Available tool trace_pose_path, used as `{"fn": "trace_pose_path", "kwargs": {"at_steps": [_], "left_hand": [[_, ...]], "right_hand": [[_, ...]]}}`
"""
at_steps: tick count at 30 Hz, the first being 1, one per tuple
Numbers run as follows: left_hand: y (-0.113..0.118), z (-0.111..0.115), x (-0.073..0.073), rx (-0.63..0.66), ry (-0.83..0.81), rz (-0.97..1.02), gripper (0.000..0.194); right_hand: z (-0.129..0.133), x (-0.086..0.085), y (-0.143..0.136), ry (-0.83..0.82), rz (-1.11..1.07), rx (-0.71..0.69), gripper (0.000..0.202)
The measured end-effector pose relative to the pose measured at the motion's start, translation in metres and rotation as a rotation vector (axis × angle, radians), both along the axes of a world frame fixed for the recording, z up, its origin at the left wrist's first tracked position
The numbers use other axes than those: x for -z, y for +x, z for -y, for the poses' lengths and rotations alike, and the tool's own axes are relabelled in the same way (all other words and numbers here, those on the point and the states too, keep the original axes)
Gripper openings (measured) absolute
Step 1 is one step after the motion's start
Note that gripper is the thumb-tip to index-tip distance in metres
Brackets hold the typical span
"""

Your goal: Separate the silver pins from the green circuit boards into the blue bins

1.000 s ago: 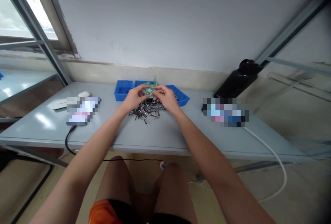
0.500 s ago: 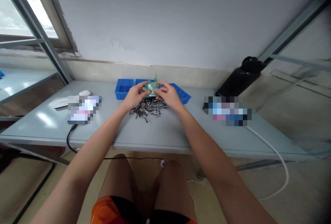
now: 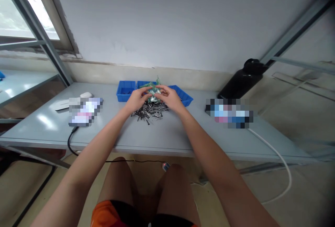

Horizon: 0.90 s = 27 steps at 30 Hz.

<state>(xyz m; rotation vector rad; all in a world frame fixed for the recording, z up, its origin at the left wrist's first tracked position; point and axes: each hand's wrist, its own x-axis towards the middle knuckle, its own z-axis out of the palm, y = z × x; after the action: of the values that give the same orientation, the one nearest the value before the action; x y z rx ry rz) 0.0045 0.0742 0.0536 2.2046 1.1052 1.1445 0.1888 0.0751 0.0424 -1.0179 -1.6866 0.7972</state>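
A crinkled, see-through green plastic bag point(image 3: 155, 96) is held between both hands above a heap of dark and silvery screws point(image 3: 150, 111). My left hand point(image 3: 137, 98) pinches its left side, fingers closed on the plastic. On the right side my right hand point(image 3: 169, 97), with a ring on one finger, grips it too. Behind the hands stand three blue bins: the left one point(image 3: 126, 90) holds a few small dark pieces, the middle one point(image 3: 141, 84) is mostly covered by the bag and hands, and the right one point(image 3: 186, 97) sits at an angle.
A phone point(image 3: 86, 111) with a black cable and a white case point(image 3: 86, 95) lie on the desk's left. To the right are a black bottle point(image 3: 239, 82) and another blurred device point(image 3: 230, 113) with a white cable. The wall point(image 3: 167, 28) rises behind the desk.
The fingers of both hands have come closer together over the bag, and the bag's shape has shifted slightly between them. The screws and bins look unchanged.
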Motion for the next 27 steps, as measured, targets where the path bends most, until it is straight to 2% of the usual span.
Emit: {"fn": "trace_pose_path", "kwargs": {"at_steps": [5,11,18,23,27], "left_hand": [[-0.0006,0.0001,0.0000,0.014,0.007,0.011,0.032],[0.0017,-0.0026,0.0016,0.025,-0.001,0.112,0.032],[0.0046,0.0016,-0.0015,0.053,-0.236,0.273,0.049],[0.0011,0.0000,-0.0005,0.070,-0.291,0.252,0.022],[0.0013,-0.0001,-0.0014,0.075,-0.253,0.257,0.015]], "right_hand": [[-0.0012,0.0010,-0.0017,0.020,-0.024,0.009,0.036],[-0.0024,-0.0007,-0.0018,-0.007,-0.114,0.008,0.046],[-0.0018,-0.0006,-0.0040,-0.042,-0.145,0.002,0.042],[-0.0023,0.0013,-0.0039,-0.032,-0.118,-0.024,0.040],[-0.0010,0.0009,-0.0029,-0.102,-0.120,-0.075,0.042]]}}
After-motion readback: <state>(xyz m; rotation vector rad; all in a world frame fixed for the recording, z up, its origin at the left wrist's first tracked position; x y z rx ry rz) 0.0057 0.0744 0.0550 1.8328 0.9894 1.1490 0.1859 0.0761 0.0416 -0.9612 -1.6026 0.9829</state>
